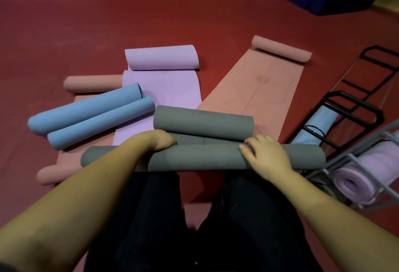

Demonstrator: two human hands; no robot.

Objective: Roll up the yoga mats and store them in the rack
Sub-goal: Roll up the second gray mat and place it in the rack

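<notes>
While both hands bear on the near roll of the grey foam yoga mat (203, 157), the step in hand looks like rolling — this mat is curled from both ends, a second grey roll lying just beyond at twelve o'clock. The left hand (160, 140) curls its grip over the roll's far edge; the right hand (266, 156) lies flat on top, fingers fairly straight, holding nothing. The black wire rack (354, 103) stands at three o'clock, a pale blue rolled mat (317, 127) in it. Next, I judge, the two rolls must become one tight roll — even pressure from both hands, edges kept level.
</notes>
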